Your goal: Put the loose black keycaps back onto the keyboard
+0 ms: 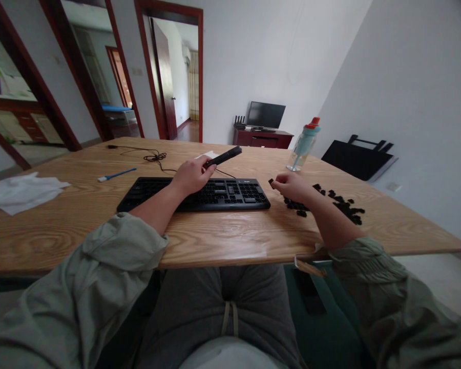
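My left hand (194, 174) is closed around a slim black stick-like tool (226, 156), which points up and to the right above the keyboard. Its exact kind does not show. Under that hand and forearm lies a black keyboard (249, 192), with many of its keycaps off and part of it hidden by the arm. To the right of the keyboard, my right hand (292, 187) pinches a small black keycap (271, 183). Loose black keycaps (346, 209) lie scattered on the table beneath and beyond my right hand.
A water bottle (304, 144) stands behind my right hand. The keyboard's cable (155, 156) is coiled at the back left, near a blue brush (117, 175). White tissue (26, 192) lies at the left of the wooden table (215, 238). Its front edge is close to my lap.
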The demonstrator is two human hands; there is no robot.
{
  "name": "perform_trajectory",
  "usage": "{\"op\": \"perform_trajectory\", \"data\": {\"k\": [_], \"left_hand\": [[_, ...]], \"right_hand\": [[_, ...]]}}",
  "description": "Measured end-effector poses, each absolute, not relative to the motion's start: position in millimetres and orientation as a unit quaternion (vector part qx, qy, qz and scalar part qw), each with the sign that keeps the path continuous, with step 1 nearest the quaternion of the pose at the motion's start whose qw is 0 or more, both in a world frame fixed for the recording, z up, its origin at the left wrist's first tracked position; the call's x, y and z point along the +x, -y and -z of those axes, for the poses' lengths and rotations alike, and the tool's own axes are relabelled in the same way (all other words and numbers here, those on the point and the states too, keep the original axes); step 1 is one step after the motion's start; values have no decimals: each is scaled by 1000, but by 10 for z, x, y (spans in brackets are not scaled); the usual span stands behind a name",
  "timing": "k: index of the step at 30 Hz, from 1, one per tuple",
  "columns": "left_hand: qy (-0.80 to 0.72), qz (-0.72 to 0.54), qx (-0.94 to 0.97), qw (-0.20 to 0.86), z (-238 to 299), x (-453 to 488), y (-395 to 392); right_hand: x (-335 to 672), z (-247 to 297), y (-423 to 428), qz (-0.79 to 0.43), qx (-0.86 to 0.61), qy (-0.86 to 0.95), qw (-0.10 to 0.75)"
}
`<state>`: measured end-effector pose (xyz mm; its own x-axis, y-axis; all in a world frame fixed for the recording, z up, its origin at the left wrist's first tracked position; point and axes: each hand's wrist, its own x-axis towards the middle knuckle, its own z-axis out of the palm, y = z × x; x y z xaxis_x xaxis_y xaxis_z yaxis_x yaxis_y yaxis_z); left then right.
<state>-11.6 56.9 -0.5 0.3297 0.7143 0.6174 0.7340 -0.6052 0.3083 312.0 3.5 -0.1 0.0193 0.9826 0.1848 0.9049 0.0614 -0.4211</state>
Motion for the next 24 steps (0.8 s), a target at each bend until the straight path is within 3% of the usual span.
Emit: {"op": "perform_trajectory", "data": {"k": [8, 14, 24], "left_hand": [[447, 368, -815, 4, 15, -100, -549], [447, 360, -819, -4, 25, -95, -546], [451, 360, -817, -8, 20, -102, -536]], "right_hand": [[3226, 228, 44, -117, -636, 658, 386], [3159, 222, 187, -194, -553, 762, 275], [3118, 184, 240, -186, -571, 775, 197]]}}
